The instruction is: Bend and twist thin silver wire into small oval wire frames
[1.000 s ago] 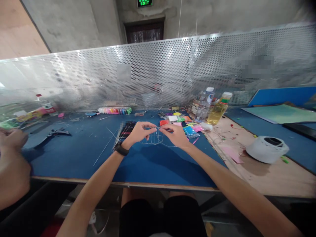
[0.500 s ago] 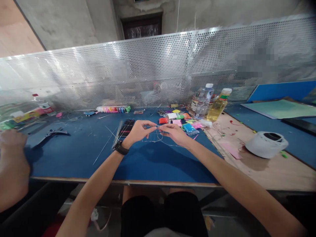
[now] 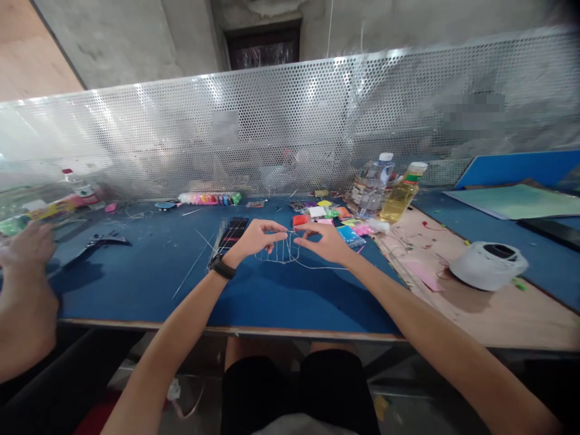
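Observation:
A thin wire frame (image 3: pixel 277 261), shaped like a small cage, hangs just above the blue mat. My left hand (image 3: pixel 256 239), with a black band at its wrist, is closed and pinches the frame's upper part between thumb and fingers. Right beside the frame's top, my right hand (image 3: pixel 327 243) has its thumb and index finger apart, the fingertips close to the wire. A loose wire end (image 3: pixel 324 267) runs from the frame to the right, below my right hand. Whether the right fingertips touch the wire is hard to make out.
Left of my hands lie a black phone-like slab (image 3: pixel 233 232) and straight wires (image 3: pixel 188 275). Clay packets (image 3: pixel 317 211), a clear bottle (image 3: pixel 374 187) and a yellow-liquid bottle (image 3: pixel 403 193) stand behind. A white roll (image 3: pixel 489 266) sits right; another person's hand (image 3: pixel 31 244) is left.
My right thumb and index finger have parted from their pinch at the wire. My left hand keeps its hold. The other person's hand at the left has risen slightly.

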The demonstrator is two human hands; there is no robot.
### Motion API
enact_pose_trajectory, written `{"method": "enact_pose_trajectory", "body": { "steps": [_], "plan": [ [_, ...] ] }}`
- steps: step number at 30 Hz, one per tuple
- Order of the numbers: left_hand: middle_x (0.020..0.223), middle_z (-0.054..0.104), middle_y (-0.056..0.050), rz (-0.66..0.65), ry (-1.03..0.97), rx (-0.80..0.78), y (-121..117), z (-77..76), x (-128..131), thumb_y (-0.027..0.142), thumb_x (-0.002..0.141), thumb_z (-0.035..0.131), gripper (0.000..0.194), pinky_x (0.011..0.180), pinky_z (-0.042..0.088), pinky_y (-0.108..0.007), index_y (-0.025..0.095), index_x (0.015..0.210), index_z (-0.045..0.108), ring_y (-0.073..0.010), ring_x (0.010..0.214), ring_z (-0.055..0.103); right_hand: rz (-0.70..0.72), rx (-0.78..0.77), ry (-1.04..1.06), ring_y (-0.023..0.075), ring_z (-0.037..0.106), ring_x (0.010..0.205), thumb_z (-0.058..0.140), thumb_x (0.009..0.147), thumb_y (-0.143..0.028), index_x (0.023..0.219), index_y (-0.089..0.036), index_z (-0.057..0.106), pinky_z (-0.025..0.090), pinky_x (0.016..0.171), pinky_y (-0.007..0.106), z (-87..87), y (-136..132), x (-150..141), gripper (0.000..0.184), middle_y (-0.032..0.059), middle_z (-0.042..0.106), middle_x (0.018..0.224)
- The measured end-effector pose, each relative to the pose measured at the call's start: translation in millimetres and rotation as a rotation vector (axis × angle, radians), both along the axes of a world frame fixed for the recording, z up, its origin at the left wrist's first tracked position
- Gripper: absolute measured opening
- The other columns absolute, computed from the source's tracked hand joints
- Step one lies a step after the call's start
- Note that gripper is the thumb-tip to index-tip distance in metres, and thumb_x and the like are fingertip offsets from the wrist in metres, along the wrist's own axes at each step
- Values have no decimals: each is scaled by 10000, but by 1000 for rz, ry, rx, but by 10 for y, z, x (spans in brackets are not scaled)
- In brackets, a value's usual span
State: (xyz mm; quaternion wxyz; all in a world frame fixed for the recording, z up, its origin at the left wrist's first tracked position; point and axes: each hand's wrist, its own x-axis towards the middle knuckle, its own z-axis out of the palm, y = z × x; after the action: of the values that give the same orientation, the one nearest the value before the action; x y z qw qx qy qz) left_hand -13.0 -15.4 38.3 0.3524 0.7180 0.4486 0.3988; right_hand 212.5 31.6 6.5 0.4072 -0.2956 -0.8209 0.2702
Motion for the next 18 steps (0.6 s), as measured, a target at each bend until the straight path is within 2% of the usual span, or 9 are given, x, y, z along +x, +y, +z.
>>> {"method": "enact_pose_trajectory", "body": {
  "steps": [4, 7, 13, 18],
  "plan": [
    [533, 587, 17, -21, -40, -54, 20, -12, -22, 430, 751, 743, 384, 406, 417, -193, 111, 962, 709, -81, 404, 535, -2, 237, -137, 240, 656, 1000, 573, 911, -428, 1158, -321, 700, 482, 920, 423, 39, -42, 24, 297, 20, 711, 1134],
    [512, 576, 27, -22, -30, -75, 28, -19, -22, 429, 741, 752, 394, 406, 412, -190, 112, 970, 707, -77, 396, 527, -2, 326, -235, 244, 612, 1129, 511, 953, -409, 1176, -320, 690, 451, 975, 416, 49, -59, 17, 299, 15, 695, 1180],
    [570, 616, 8, -22, 11, 2, 2, 5, -12, 447, 754, 733, 358, 413, 412, -199, 134, 927, 711, -80, 409, 534, -32, 342, -318, 241, 615, 1095, 500, 957, -396, 1121, -311, 700, 463, 934, 409, 78, -63, 37, 272, 17, 688, 1189],
    [522, 591, 18, 15, 56, 78, -38, 1, 8, 446, 777, 709, 319, 424, 399, -207, 159, 915, 717, -90, 412, 521, -18, 326, -244, 243, 604, 1083, 469, 966, -382, 1077, -285, 696, 455, 925, 397, 59, -91, -4, 270, 41, 694, 1133]
  ]
}}
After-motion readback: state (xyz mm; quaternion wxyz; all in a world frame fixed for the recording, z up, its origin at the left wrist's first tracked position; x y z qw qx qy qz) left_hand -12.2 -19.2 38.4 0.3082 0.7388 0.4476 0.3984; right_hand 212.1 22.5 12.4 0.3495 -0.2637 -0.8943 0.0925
